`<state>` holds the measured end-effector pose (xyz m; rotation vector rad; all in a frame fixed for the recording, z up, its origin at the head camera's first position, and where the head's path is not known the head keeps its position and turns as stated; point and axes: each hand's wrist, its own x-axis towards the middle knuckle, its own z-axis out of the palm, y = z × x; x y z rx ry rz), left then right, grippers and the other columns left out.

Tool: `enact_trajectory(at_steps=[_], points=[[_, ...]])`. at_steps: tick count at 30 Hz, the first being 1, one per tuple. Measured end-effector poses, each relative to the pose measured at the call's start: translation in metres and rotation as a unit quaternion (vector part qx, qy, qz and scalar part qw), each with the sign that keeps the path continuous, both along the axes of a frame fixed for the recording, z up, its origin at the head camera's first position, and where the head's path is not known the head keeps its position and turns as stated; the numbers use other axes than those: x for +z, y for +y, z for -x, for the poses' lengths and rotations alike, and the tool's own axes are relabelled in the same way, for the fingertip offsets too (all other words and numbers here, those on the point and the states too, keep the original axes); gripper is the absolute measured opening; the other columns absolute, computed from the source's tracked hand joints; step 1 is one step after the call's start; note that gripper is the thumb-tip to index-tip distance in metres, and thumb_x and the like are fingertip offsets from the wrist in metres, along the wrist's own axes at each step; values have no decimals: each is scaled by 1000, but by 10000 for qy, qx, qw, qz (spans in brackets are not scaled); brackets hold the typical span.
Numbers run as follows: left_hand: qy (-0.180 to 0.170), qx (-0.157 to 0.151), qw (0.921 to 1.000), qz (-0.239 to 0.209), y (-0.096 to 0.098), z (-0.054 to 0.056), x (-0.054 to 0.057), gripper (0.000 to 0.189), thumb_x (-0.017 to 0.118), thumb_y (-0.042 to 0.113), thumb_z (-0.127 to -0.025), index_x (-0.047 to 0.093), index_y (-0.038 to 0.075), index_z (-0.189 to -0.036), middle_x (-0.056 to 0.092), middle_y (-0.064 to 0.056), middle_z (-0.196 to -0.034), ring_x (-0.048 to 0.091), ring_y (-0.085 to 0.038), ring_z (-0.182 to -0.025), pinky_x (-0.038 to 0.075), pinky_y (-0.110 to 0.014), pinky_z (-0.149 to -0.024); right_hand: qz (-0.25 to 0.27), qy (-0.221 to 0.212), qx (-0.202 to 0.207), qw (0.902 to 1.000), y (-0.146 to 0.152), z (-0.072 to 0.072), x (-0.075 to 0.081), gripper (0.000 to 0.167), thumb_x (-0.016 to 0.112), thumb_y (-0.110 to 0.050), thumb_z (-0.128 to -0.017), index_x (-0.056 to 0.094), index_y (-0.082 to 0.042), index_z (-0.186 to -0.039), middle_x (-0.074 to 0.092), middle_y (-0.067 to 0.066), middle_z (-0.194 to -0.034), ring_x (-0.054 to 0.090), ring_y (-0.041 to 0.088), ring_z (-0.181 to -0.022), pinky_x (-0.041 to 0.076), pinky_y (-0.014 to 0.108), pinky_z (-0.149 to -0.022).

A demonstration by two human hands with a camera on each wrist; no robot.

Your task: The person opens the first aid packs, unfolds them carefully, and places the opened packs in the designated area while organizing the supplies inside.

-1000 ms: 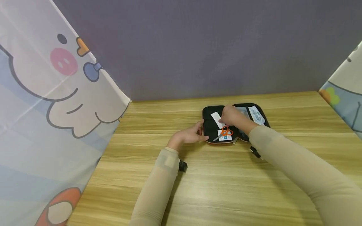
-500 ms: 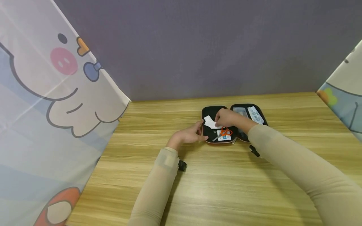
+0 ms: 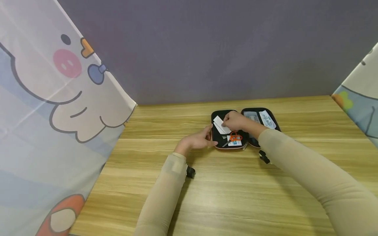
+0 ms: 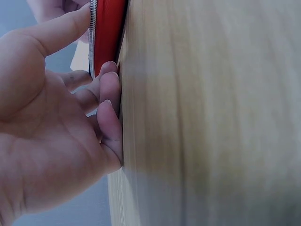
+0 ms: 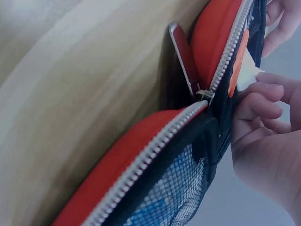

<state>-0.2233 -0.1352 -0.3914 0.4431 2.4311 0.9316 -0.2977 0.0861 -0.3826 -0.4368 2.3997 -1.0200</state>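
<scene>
A small red zippered case (image 4: 108, 37) with black lining lies unfolded on the table. At its left side, my left hand (image 3: 198, 140) grips the edge, thumb on the zipper rim and other fingers curled low against the side and tabletop in the left wrist view. My right hand (image 3: 235, 121) reaches over the left half and pinches a white paper strip (image 3: 221, 125), which looks folded or doubled. Scissors with orange handles (image 3: 235, 137) lie in front of it, across a white packet with blue print (image 3: 237, 143). The right fingertips partly cover the strip.
The case's right half has a mesh pocket (image 5: 174, 188) with blue-printed contents and a white printed packet (image 3: 267, 120). A metal-edged zipper pull (image 5: 184, 61) sticks out at the fold. The wooden table (image 3: 224, 190) meets a grey backdrop behind the case.
My right hand has shifted slightly left over the case's left half. The white strip moved left with it, changing from one straight piece to a folded-looking shape. My left hand stays put.
</scene>
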Motion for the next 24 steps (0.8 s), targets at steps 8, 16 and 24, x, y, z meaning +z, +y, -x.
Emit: enact_trajectory(at_steps=[8, 16, 24], points=[[-66, -72, 9999, 56, 1, 2, 2, 96, 66, 37, -106, 1, 14, -173, 51, -6, -115, 51, -17, -100, 42, -32, -89, -930, 399, -67, 9948, -3, -2, 4, 47, 67, -26, -104, 60, -14, -60, 40, -8, -48, 39, 9, -46, 42, 29, -54], [-93, -38, 9999, 18, 0, 0, 1, 97, 67, 36, -105, 2, 14, -173, 51, -6, -114, 50, -17, -98, 42, -32, -88, -874, 271, -181, 9956, -7, 0, -2, 36, 71, -30, -102, 72, -12, -70, 40, -7, -50, 39, 10, -47, 41, 30, -54], [-4, -24, 10000, 78, 0, 0, 1, 98, 68, 38, -104, 3, 13, -173, 51, -6, -115, 51, -18, -102, 42, -32, -91, 256, -408, -495, 9976, -1, -4, 0, 23, 66, -19, -105, 72, -4, -90, 41, -7, -53, 36, 9, -49, 40, 29, -57]])
